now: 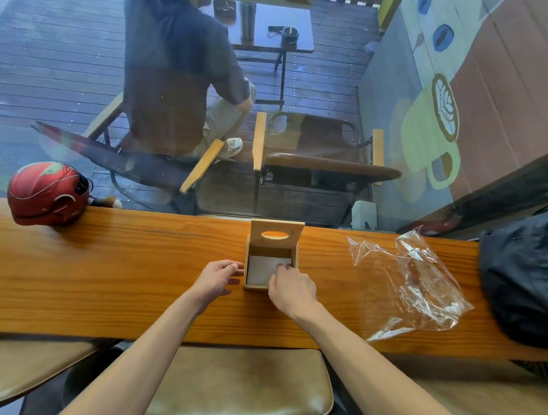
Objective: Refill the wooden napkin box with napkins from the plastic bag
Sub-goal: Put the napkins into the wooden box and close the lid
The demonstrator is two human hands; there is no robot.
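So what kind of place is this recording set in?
Probably a café: a long wooden counter faces a window onto a deck with folding chairs, painted coffee-mug wall art outside, and an open wooden napkin box on the counter.

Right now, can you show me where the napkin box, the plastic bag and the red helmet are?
napkin box (275, 228), head view, on its raised wooden lid.
plastic bag (409, 282), head view, on its crinkled clear middle.
red helmet (45, 189), head view, on its shiny top shell.
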